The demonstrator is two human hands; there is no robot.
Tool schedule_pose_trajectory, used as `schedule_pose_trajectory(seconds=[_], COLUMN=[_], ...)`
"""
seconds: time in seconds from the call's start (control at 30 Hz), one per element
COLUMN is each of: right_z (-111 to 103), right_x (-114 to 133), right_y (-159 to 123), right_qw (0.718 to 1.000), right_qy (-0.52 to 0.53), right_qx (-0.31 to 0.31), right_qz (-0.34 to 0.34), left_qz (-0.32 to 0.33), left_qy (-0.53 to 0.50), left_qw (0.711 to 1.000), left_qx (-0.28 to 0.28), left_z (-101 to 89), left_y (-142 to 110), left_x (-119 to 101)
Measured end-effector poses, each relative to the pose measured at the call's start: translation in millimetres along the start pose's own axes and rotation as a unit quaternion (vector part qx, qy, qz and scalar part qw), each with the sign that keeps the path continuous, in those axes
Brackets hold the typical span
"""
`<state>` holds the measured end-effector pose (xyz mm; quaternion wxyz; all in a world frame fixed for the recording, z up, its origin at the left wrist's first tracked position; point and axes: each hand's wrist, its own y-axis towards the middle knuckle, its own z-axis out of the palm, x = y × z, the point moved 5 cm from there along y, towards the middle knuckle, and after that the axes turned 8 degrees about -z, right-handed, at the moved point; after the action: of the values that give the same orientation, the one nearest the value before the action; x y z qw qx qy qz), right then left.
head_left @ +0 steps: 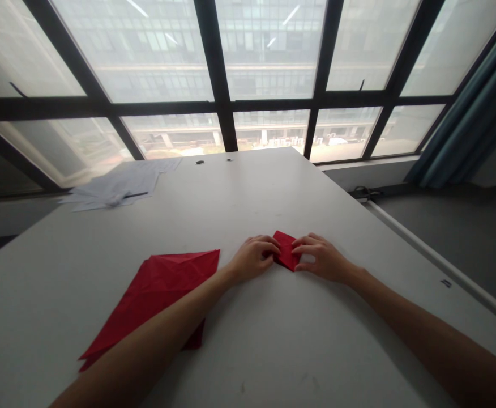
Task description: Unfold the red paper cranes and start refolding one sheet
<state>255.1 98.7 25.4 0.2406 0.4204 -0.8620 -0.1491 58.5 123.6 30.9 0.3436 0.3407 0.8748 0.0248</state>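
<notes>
A small folded red sheet [286,249] lies on the white table; whether it is paper or cloth I cannot tell. My left hand [254,256] has its curled fingers closed on the sheet's left edge. From the other side, the fingers and thumb of my right hand [319,258] grip the right edge. A larger red sheet [158,286], creased and in layers, is spread under my left forearm, which hides part of it.
White papers [120,181] lie in a loose pile at the table's far left, with a dark pen [135,195] on them. The table [248,192] reaches toward framed windows [269,51]. A blue curtain [464,113] hangs at right, and a white pipe [439,260] runs along the right edge.
</notes>
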Motion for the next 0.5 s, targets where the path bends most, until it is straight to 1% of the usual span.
schedule_pose_trajectory(seconds=[0.2, 0.33, 0.43, 0.5], right_z=[-3, -4, -4, -4], right_x=[4, 10, 11, 9], right_y=[1, 2, 3, 3], right_qw=[1.000, 1.000, 1.000, 1.000], right_qy=[0.006, 0.017, 0.020, 0.021], right_qx=[-0.003, 0.006, -0.002, -0.009], right_qz=[-0.002, -0.011, -0.018, -0.020], left_qz=[-0.001, -0.020, -0.035, -0.039], left_qy=[-0.026, -0.083, -0.131, -0.145], left_qw=[1.000, 0.996, 0.991, 0.989], left_qx=[-0.005, -0.009, -0.009, -0.008], left_z=[1.9, 1.5, -0.3, -1.2], left_y=[1, 2, 2, 2], left_x=[2, 5, 5, 5])
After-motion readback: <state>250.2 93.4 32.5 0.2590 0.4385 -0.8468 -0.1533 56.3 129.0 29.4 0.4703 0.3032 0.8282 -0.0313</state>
